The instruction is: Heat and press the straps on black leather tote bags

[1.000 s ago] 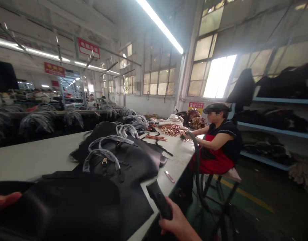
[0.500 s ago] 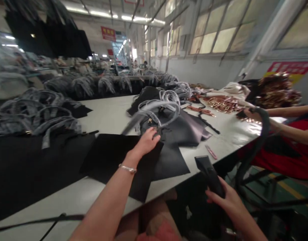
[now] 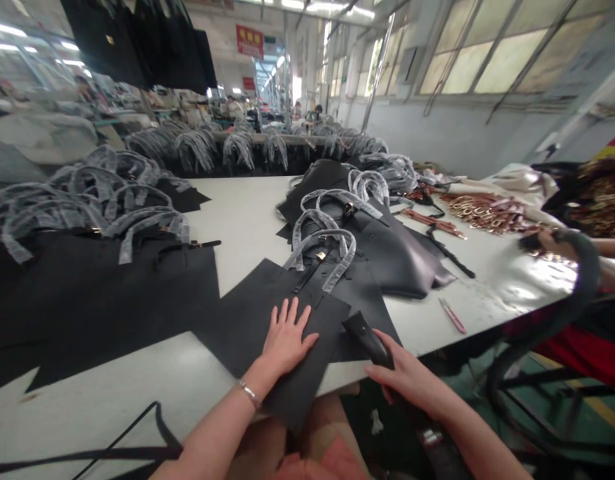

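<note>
My left hand [image 3: 286,340] lies flat with its fingers spread on a black panel [image 3: 247,300] that overhangs the table's near edge. Plastic-wrapped handles [image 3: 345,248] and a small gold clasp [image 3: 321,256] sit at the panel's far end. In my right hand [image 3: 402,370] is a black handheld tool with a wide flat nozzle [image 3: 368,339], its tip over the right part of the panel. My fingers wrap round the tool's body.
Black panels with wrapped handles [image 3: 152,287] cover the table's left side. Pink snips [image 3: 452,316] lie near the right edge. Brown straps with gold rings [image 3: 482,212] are piled at the back right, where another person's hand [image 3: 550,243] works beside a thick black hose [image 3: 582,267].
My left hand has come back from the handles and flattened on the panel. The handles have dropped down onto it. My right hand has moved left and up with the tool.
</note>
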Tool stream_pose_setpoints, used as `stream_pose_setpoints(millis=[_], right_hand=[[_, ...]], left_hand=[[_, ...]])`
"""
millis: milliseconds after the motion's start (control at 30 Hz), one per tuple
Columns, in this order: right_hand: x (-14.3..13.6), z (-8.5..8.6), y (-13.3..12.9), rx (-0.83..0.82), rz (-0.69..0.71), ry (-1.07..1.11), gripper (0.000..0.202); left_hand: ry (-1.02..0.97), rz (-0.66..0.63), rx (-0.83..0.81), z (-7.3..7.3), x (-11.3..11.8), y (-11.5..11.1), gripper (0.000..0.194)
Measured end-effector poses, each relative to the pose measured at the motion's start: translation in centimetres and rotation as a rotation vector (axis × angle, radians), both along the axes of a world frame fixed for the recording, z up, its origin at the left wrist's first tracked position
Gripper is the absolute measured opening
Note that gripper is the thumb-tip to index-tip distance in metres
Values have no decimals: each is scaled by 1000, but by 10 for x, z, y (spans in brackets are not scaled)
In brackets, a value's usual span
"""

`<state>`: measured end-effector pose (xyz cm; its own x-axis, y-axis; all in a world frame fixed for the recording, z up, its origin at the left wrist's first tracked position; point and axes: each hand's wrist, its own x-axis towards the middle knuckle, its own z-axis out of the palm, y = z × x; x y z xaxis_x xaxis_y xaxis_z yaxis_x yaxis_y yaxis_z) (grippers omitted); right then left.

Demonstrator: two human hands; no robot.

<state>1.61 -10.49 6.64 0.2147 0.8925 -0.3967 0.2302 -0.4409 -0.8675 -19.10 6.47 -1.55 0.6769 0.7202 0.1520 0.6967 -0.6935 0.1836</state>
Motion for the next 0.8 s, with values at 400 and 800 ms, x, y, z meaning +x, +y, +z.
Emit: stream_pose_setpoints(millis=[400, 800], right_hand=[[23, 4, 38, -172, -110, 266, 30], [23, 3, 49, -76, -198, 73, 36]], left_hand=[[-56, 75, -13, 0, 5, -56, 58], [-19, 55, 22, 0, 5, -52, 57]])
